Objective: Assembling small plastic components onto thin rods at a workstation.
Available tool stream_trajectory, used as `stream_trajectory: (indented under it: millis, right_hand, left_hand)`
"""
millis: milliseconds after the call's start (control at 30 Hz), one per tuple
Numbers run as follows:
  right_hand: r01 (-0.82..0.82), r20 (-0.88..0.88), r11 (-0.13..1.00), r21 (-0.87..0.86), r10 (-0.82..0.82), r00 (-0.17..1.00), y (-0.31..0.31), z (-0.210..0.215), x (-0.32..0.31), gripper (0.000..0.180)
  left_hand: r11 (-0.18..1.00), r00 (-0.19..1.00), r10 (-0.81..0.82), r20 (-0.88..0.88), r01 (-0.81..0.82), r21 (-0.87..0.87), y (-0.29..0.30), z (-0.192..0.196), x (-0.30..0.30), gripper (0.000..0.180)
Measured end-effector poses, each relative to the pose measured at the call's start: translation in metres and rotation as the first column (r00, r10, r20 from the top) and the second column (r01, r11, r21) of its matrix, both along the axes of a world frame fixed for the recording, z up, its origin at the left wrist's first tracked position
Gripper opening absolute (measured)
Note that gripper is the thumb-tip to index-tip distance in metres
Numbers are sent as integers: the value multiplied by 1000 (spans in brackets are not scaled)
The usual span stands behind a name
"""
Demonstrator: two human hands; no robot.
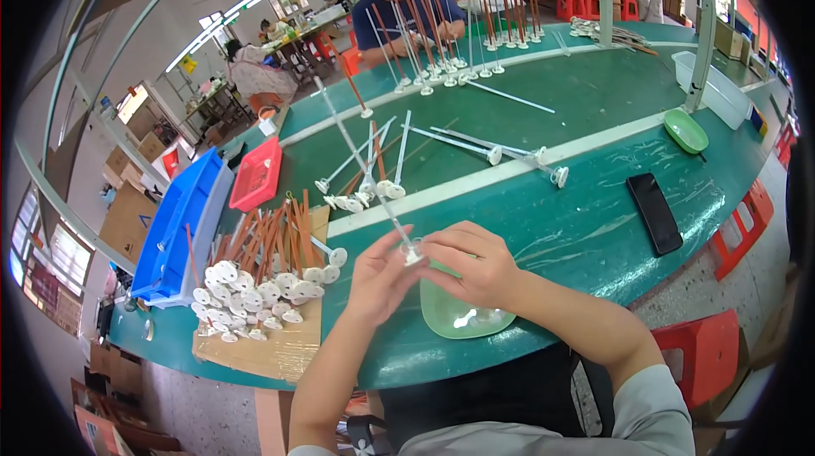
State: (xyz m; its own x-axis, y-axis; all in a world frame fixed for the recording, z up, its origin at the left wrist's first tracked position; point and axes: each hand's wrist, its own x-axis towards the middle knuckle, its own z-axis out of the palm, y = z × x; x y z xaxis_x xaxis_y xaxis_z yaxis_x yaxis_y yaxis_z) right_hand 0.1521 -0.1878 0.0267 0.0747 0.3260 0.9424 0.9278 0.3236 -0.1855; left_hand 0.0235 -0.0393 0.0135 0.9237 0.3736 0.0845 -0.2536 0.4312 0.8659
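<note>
A thin translucent rod with a white round base [356, 143] tilts up and away to the left between my two hands. My left hand [379, 273] is closed around its lower end. My right hand [477, 265] pinches at the white base from the other side, and a clear ring shows around the rod there. Below my right hand sits a light green bowl [446, 320] with small clear pieces in it. To the left of my hands, a heap of brown rods with white round bases [255, 295] lies on a cardboard sheet [299, 341].
Several clear rods [463, 144] lie across the white strip ahead. Upright rods [433, 48] stand before a person [406, 14] seated opposite. Blue bins [180, 231] and a red tray [257, 174] are left; a black phone [654, 214] and green dish [684, 132] are right.
</note>
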Motion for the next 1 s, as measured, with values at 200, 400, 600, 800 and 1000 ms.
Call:
stream_trajectory:
  millis: [200, 400, 600, 800, 1000]
  right_hand:
    - [-64, 211, 998, 0, 62, 975, -3, -6, 3, 29]
    - [-100, 226, 995, -9, 100, 969, -1, -5, -2, 27]
    - [-113, 245, 991, 68, 93, 965, -6, -4, -8, 24]
    - [-34, 214, 998, 56, 21, 977, -6, 1, -15, 21]
    - [-187, -70, 972, -142, 178, 981, 0, -3, -1, 22]
  left_hand:
    - [973, 971, -230, 72, 227, 53, -3, -1, -11, 49]
    - [957, 969, -230, 88, 209, 200, 10, -12, -16, 47]
    - [951, 954, -263, 146, 230, 207, 5, -7, -17, 48]
    - [952, 963, -255, 89, 233, 199, 5, -19, -19, 52]
    - [960, 958, -276, 77, 278, -22, 7, -19, -15, 49]
